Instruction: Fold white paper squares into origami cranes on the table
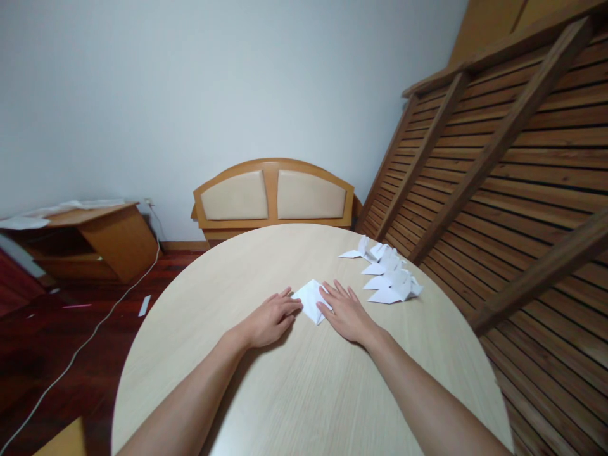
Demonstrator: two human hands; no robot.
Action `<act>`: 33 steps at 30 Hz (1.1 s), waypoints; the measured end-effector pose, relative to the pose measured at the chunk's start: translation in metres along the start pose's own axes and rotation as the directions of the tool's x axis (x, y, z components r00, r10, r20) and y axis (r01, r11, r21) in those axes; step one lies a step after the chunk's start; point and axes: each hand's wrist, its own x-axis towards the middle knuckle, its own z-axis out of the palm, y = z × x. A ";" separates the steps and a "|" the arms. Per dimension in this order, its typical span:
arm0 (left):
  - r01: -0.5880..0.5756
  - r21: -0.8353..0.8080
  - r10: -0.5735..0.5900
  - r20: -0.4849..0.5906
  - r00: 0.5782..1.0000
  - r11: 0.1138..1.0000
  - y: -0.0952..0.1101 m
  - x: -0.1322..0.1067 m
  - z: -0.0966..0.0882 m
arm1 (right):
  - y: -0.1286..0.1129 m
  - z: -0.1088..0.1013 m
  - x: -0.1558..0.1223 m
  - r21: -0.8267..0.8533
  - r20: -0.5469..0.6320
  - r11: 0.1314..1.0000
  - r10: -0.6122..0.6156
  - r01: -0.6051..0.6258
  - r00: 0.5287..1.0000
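A folded white sheet of paper [311, 299], diamond-shaped with one corner toward me, lies flat on the round pale wood table [294, 405]. My left hand [273, 318] rests at its left corner, fingertips touching the edge and fingers stretched out. Across its right side lie the spread fingers of my right hand [346, 310], which cover that corner. To the right of my right hand, several folded white paper figures [392, 285] with pointed ends stand in a row near the table's far right edge.
A slatted wooden frame [513, 158] leans along the right side. Behind the table is a headboard [273, 190] with cream panels. At the left, a low wooden cabinet [118, 244] bears papers, and a white cable [95, 329] runs over the dark floor.
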 end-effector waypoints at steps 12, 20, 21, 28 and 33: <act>-0.049 0.041 0.052 -0.080 0.995 0.998 0.010 0.003 0.001 | 0.011 -0.005 -0.003 0.071 0.092 0.996 -0.060 0.053 0.994; -0.074 0.063 0.081 -0.112 0.990 0.995 0.020 0.005 -0.005 | 0.009 -0.011 -0.008 0.137 0.118 0.984 -0.126 0.109 0.985; -0.103 0.065 0.109 -0.103 0.989 0.993 0.022 0.005 -0.005 | 0.008 -0.011 -0.009 0.147 0.120 0.981 -0.142 0.124 0.982; -0.155 0.062 0.154 0.009 0.988 0.986 0.029 0.007 0.003 | 0.009 -0.008 -0.005 0.117 0.072 0.990 -0.092 0.083 0.993; -0.139 0.075 0.138 0.015 0.990 0.987 0.025 0.007 0.005 | 0.011 -0.004 -0.001 0.062 -0.010 0.998 0.011 -0.011 1.000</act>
